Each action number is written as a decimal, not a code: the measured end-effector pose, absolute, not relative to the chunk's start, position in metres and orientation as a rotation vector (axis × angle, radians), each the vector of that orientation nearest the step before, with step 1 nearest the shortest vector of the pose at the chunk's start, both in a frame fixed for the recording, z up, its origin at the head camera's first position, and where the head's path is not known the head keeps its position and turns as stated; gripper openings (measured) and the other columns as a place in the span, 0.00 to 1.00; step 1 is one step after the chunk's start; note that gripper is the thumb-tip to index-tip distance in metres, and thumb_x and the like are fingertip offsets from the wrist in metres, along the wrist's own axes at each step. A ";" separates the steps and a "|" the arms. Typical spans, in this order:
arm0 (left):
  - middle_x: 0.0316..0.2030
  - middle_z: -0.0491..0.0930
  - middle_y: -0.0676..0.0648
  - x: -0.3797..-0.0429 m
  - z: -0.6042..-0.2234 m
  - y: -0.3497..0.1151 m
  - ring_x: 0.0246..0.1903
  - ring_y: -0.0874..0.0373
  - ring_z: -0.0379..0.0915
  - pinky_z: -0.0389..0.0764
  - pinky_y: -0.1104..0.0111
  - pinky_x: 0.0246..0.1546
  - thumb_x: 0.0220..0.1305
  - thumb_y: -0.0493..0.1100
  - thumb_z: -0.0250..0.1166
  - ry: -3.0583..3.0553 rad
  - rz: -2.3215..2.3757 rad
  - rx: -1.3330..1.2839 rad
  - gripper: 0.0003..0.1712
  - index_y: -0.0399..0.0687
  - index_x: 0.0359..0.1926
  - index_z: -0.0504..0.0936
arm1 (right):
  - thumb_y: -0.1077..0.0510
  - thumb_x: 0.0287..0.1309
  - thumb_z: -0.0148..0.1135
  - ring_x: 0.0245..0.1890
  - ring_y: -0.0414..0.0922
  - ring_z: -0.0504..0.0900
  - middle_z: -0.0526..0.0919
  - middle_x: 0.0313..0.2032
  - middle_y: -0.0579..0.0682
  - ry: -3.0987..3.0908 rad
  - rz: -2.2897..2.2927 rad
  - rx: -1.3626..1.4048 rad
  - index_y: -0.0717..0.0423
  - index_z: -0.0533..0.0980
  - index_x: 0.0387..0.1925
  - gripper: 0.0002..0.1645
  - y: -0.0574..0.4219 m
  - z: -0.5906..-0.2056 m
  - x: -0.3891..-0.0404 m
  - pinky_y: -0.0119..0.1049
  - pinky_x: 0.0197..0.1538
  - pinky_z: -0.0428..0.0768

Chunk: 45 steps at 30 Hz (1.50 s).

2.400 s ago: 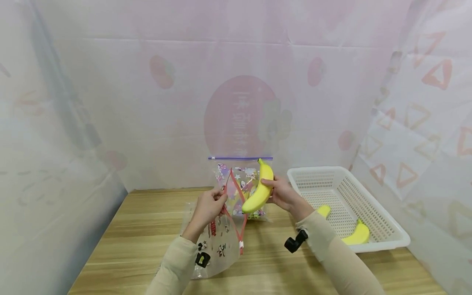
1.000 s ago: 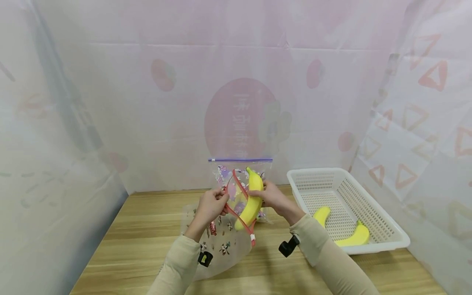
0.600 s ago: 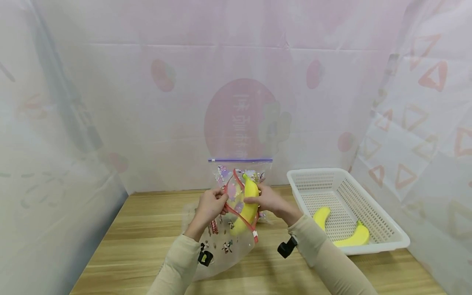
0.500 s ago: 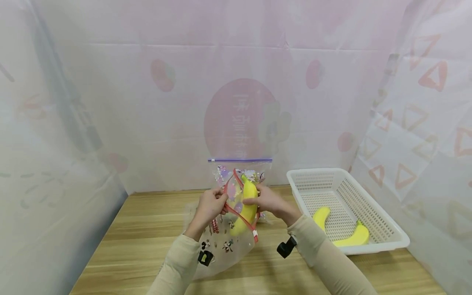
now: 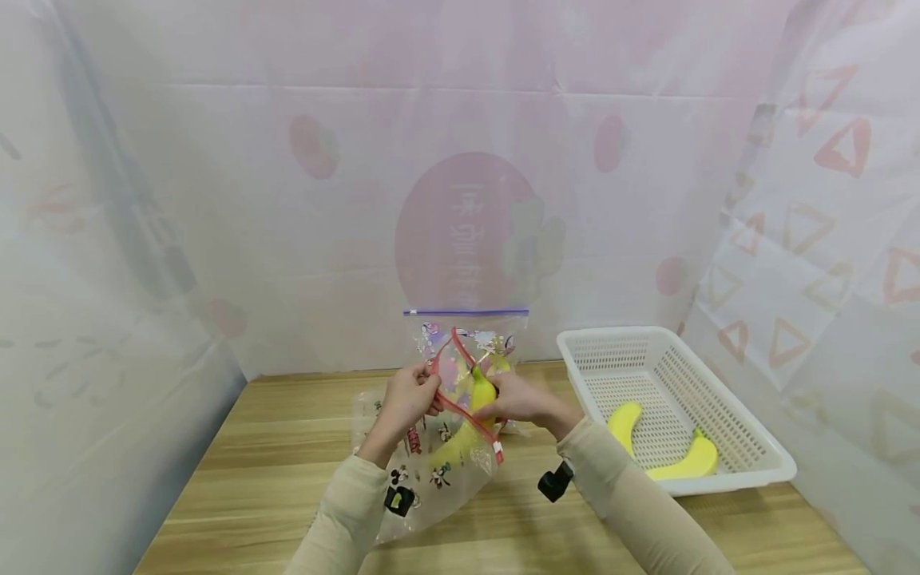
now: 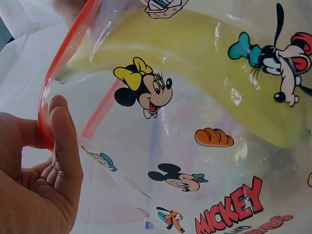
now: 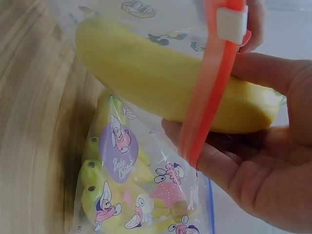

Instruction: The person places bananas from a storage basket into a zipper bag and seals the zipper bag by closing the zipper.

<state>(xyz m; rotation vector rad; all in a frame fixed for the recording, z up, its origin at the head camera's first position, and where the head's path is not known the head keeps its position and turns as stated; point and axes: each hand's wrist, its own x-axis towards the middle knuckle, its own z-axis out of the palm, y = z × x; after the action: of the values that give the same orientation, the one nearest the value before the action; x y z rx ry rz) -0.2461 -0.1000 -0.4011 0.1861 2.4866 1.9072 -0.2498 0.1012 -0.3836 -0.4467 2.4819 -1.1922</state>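
A clear zip bag (image 5: 431, 503) with a red zip edge and printed cartoon figures stands with its mouth spread apart. My left hand (image 5: 408, 399) pinches the red edge on the left; in the left wrist view the thumb and fingers (image 6: 66, 146) meet on it. A yellow banana (image 7: 146, 78) lies mostly inside the bag, its stem end at the mouth. My right hand (image 5: 521, 399) grips the banana near that end, fingers reaching past the red edge in the right wrist view. The white slider (image 7: 231, 25) sits at the edge's near end.
Behind stands a second zip bag (image 5: 424, 339) with a purple edge and yellow things inside. A white perforated basket (image 5: 747, 423) on the right holds two bananas (image 5: 693, 459). All rest on a wooden table (image 5: 273, 455) before a printed cloth backdrop.
My right hand has carried the banana leftward and down, from outside the bag through its mouth. My left hand keeps hold of the red edge in nearly the same place.
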 end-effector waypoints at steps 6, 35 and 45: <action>0.20 0.78 0.43 -0.246 -0.399 -0.100 0.20 0.51 0.78 0.82 0.59 0.26 0.65 0.35 0.51 2.465 1.937 0.226 0.09 0.32 0.33 0.75 | 0.63 0.50 0.65 0.24 0.42 0.74 0.75 0.26 0.51 2.460 -1.084 -0.564 0.60 0.73 0.35 0.11 0.099 -0.385 -0.250 0.42 0.30 0.79; 0.19 0.77 0.44 -0.248 -0.388 -0.093 0.16 0.56 0.75 0.81 0.52 0.27 0.66 0.35 0.53 2.473 1.971 0.280 0.08 0.37 0.29 0.73 | 0.55 0.55 0.67 0.29 0.37 0.76 0.80 0.29 0.41 2.408 -0.684 -0.833 0.49 0.78 0.29 0.05 0.083 -0.390 -0.267 0.32 0.33 0.76; 0.21 0.77 0.43 -0.248 -0.387 -0.092 0.18 0.55 0.76 0.82 0.55 0.27 0.67 0.36 0.52 2.436 1.997 0.272 0.09 0.37 0.30 0.73 | 0.58 0.58 0.64 0.19 0.38 0.70 0.75 0.19 0.44 2.349 -0.763 -0.805 0.53 0.74 0.22 0.11 0.081 -0.391 -0.266 0.31 0.25 0.72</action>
<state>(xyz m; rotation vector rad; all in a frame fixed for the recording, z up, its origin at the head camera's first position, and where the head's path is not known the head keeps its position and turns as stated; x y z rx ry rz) -0.2481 -0.0915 -0.3872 0.2720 2.4356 1.9971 -0.2665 0.0813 -0.3914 -0.8051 2.3489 -0.7628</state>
